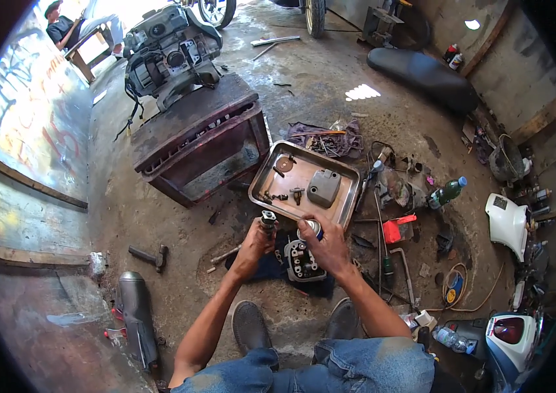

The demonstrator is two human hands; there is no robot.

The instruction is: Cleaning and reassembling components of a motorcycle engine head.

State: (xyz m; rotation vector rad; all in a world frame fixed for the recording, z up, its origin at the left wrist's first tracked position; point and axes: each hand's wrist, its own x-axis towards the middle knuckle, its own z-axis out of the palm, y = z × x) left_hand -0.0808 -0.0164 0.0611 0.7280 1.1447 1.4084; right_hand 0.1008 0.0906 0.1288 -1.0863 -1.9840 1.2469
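My left hand (254,251) is closed round a small metal engine part (267,219), whose shiny end sticks up past the fingers. In my right hand (328,247) is a can (311,228), apparently a spray can, gripped near its top and mostly hidden by the fingers. Below and between the hands, a cylinder head (303,261) lies on a dark blue cloth (265,268). Just beyond them sits a metal tray (354,190) holding a grey cover (324,187), a round sprocket (284,164) and several small dark parts (297,194).
Left stands a dark red crate-like box (193,154) with an engine (172,56) on top. A hammer (149,257) and exhaust muffler (136,314) lie left. Right are a green bottle (447,192), red box (400,228) and tools. A person (68,29) sits far left.
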